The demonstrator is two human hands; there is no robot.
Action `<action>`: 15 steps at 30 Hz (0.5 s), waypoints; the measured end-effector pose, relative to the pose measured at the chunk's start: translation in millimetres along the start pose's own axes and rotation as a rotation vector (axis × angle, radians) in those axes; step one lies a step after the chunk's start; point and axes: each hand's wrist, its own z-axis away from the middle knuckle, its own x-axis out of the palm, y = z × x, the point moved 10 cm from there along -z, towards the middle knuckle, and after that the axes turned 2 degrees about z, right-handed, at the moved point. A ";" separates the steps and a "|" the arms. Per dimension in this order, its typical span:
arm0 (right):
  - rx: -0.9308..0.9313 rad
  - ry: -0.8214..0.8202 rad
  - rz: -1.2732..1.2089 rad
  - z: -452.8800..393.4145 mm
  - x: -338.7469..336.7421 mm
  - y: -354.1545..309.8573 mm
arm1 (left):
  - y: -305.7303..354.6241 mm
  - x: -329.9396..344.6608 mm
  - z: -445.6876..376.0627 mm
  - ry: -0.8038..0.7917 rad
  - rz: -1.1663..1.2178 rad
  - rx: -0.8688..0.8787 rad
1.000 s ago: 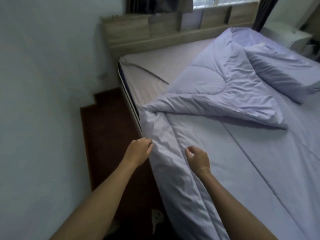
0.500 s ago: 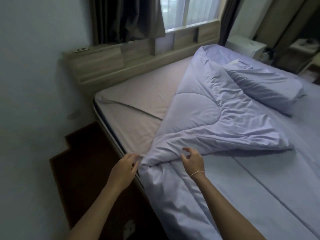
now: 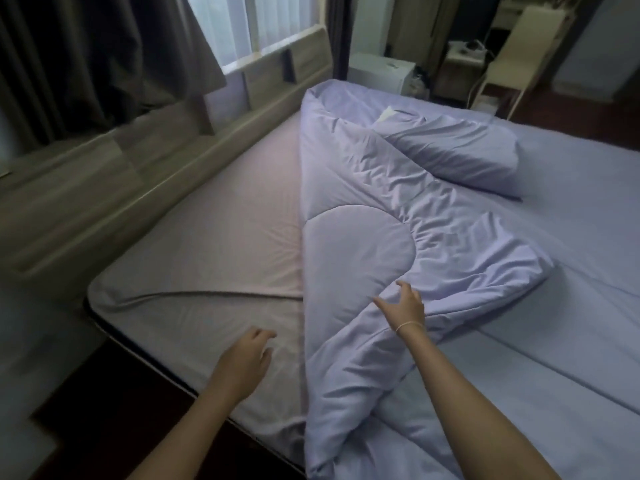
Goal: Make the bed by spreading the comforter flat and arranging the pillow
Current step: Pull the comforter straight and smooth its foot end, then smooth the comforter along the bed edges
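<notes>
Nearest the camera, two bare forearms reach out over the near edge of the bed. The left hand (image 3: 244,362) hovers over the bare fitted sheet (image 3: 207,258) just left of the comforter's edge, its fingers loosely curled and slightly parted, gripping nothing; whether the fingertips touch the sheet cannot be told. The right hand (image 3: 403,306), with a thin band (image 3: 408,325) at the wrist, is over the folded-back part of the comforter (image 3: 363,244), fingers spread wide and thumb out to the left, not pinching any cloth; it seems to be at or just above the fabric. The lilac comforter lies bunched and doubled over on the right half of the bed: a rumpled ridge runs from the bottom of the view up under the right forearm, then widens into a turned-over flap showing a curved quilted seam, and its long left edge runs straight toward the headboard. Left of that edge the sheet is uncovered, with a crease running across its near corner. Farther back, the pillow (image 3: 457,154), in matching lilac, lies across the comforter's far folds, slanted, toward the right side of the bed. Beyond stand the wooden headboard (image 3: 194,157), dark curtains (image 3: 86,60) beside a bright window (image 3: 252,22), and at the far right a pale chair (image 3: 519,60)
</notes>
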 end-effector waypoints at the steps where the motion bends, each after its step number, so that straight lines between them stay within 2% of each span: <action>1: 0.018 0.008 -0.004 -16.7 7.6 -1.1 | -0.9 2.9 -16.6 -0.025 -0.008 0.025; 4: 0.121 0.017 -0.023 -58.7 30.4 0.0 | -9.4 11.0 -62.4 -0.083 -0.011 0.067; 6: 0.281 0.006 0.000 -78.7 45.7 13.6 | -18.9 17.8 -87.6 -0.126 -0.009 0.093; 10: 0.498 -0.029 0.186 -100.8 81.9 42.9 | -52.4 26.2 -118.7 -0.192 -0.028 0.085; 13: 0.422 0.066 0.325 -116.6 88.3 31.2 | -80.8 25.9 -127.4 -0.240 -0.012 0.047; 15: 0.340 0.047 0.332 -118.7 89.6 10.6 | -89.6 19.9 -137.0 -0.251 0.010 0.047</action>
